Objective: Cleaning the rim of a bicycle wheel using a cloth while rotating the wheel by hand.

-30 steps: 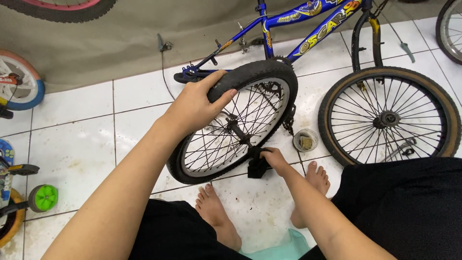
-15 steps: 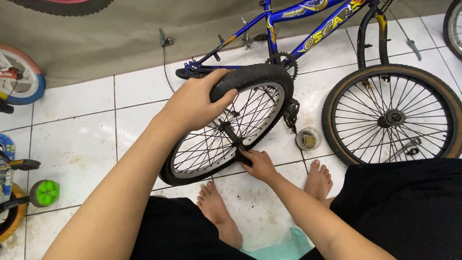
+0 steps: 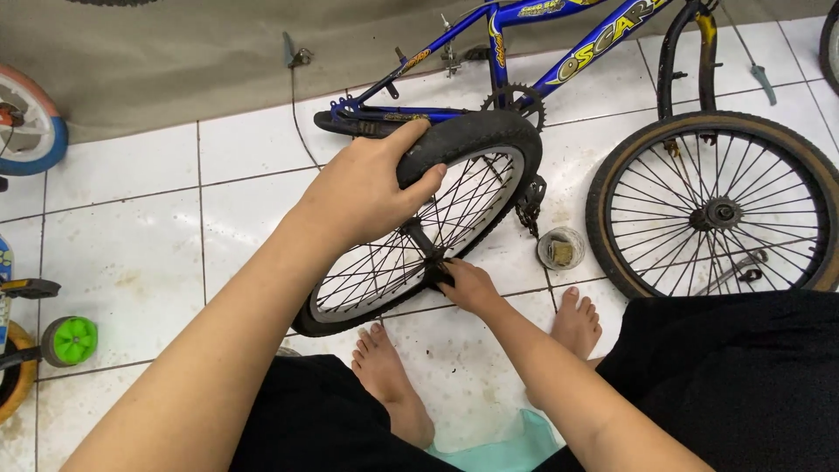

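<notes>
feet: two bare feet [image 3: 391, 378] on the white tiled floor [image 3: 131, 227], nearest the camera, between black trouser legs
right hand: right hand [image 3: 466, 285] low at the middle of the wheel, fingers pinched shut on the dark hub [image 3: 434, 264]
left hand: left hand [image 3: 367, 188] on top of the wheel, fingers curled over the tyre [image 3: 476, 135] and clamped on it, thumb on the near side
wheel: loose wheel [image 3: 419, 223] with black tyre and thin spokes, tilted, its low edge on the floor just beside the feet
pot: small round pot [image 3: 560, 248] on the tiles just right of the wheel
second wheel: brown-walled wheel [image 3: 718, 210] lying flat at right, a dark tool on its spokes
frame: blue and yellow bike frame [image 3: 559, 52] lying behind the held wheel, chainring showing above the tyre
left edge: green roller [image 3: 72, 340] and a blue-rimmed wheel [image 3: 31, 122]
far: grey cloth [image 3: 175, 52] along the back
</notes>
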